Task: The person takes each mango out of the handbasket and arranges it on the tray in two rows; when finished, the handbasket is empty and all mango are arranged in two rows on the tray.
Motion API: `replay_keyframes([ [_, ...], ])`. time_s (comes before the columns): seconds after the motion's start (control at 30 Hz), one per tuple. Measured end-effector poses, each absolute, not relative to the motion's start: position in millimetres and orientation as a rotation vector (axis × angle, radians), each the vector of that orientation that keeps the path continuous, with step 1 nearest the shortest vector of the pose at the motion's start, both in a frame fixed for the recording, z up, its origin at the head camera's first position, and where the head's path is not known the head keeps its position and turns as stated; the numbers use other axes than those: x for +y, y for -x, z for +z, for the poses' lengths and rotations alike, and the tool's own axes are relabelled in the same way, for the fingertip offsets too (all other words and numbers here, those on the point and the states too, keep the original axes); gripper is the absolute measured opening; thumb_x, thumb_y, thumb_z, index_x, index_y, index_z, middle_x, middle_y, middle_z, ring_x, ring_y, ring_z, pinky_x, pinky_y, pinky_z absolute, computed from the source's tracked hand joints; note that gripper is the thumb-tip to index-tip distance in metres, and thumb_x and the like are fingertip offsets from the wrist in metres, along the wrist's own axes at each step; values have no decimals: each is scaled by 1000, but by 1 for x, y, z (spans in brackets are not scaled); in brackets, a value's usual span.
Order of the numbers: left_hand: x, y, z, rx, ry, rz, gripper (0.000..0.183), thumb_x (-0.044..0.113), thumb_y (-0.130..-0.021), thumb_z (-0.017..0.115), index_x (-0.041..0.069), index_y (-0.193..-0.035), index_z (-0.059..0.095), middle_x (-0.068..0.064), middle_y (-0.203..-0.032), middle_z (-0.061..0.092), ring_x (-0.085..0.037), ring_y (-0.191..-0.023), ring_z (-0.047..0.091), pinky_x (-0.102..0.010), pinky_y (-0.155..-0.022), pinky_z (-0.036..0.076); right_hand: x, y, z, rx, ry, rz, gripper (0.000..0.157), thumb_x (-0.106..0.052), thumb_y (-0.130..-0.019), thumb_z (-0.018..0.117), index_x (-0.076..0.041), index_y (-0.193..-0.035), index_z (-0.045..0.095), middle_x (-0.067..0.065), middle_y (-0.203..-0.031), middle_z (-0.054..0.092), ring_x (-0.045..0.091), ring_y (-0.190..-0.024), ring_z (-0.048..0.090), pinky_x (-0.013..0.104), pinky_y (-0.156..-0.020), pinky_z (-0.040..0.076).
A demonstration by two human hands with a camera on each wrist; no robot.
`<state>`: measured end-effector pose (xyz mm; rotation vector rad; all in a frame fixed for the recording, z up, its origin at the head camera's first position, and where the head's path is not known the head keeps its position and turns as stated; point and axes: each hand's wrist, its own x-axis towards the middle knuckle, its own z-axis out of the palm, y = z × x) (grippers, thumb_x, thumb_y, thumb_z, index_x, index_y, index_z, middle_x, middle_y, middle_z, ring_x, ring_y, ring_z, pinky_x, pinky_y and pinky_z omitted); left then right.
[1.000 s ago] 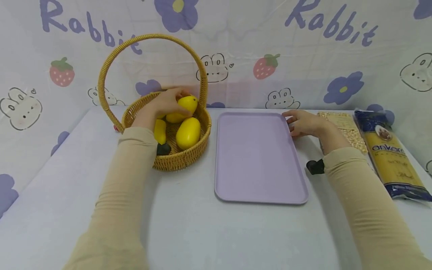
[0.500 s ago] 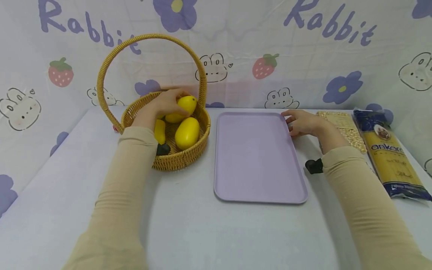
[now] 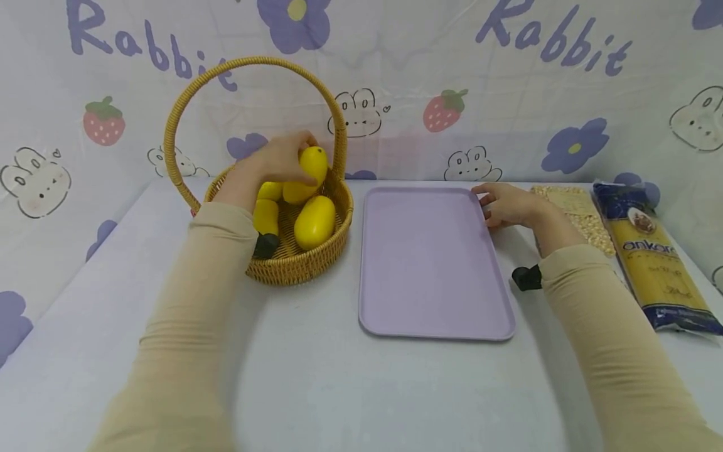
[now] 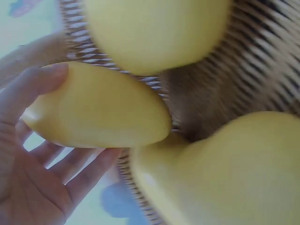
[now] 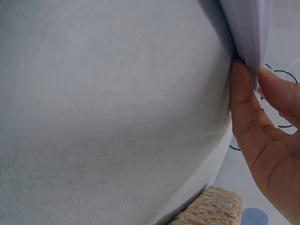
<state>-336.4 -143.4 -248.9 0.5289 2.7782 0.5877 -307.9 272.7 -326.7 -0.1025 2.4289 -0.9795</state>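
Observation:
In the head view my left hand (image 3: 277,162) is at the back of a wicker basket (image 3: 296,270) and holds a yellow mango (image 3: 315,166), tilted with its dark-dotted tip up. The left wrist view shows the thumb on one side of this mango (image 4: 101,108) and the fingers beneath it. Other yellow fruits lie in the basket, among them a smooth mango (image 3: 315,223) at the front right; my forearm hides part of the basket. My right hand (image 3: 508,206) pinches the far right corner of a lilac tray (image 3: 435,263), its thumb and fingers on either side of the edge (image 5: 251,42).
At the right lie a clear bag of pale kernels (image 3: 587,220) and a blue-and-yellow pasta packet (image 3: 649,251). The basket's tall arched handle (image 3: 265,61) stands over the left hand's area. A printed cloth (image 3: 395,81) hangs behind the table.
My left hand has risen slightly with the mango, which now stands more upright and higher above the basket's other fruits. The right hand and the tray have stayed in place.

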Motion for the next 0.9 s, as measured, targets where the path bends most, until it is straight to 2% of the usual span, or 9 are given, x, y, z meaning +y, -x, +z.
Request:
replay_keyframes([
  [0.13,-144,323,-229,2747,-534,692,74,29,-87,72,17,-149,33,-16,-155,39,-33,-130,49,-49,-109,45,273,308,-325,2431,103,-977,82,15,-84,50,0,-156,13,34,-152,24,38,-121,42,30,-82,58],
  [0.27,-148,307,-218,2711,-547,812,74,36,-86,72,24,-149,35,-10,-152,42,-28,-122,53,-44,-100,52,273,308,-325,2422,111,-985,82,14,-84,50,0,-156,13,34,-152,24,38,-121,42,29,-82,57],
  [0.47,-151,292,-213,2654,-615,1081,61,37,-86,73,29,-139,43,-1,-136,54,-22,-113,56,-37,-92,54,274,307,-326,2427,111,-982,82,14,-84,50,0,-156,13,33,-152,25,38,-120,42,31,-84,58],
  [0.7,-136,282,-214,2497,-707,1393,54,26,-86,73,25,-135,48,-3,-122,57,-25,-103,59,-37,-82,59,275,308,-326,2426,103,-978,82,14,-84,50,-1,-156,13,33,-153,24,38,-122,42,33,-87,58],
  [0.9,-112,275,-212,2348,-724,1633,53,18,-85,73,20,-133,50,-6,-123,55,-25,-105,63,-35,-83,61,275,308,-327,2418,106,-988,82,14,-85,49,-1,-156,13,33,-153,23,39,-123,41,33,-87,58],
])
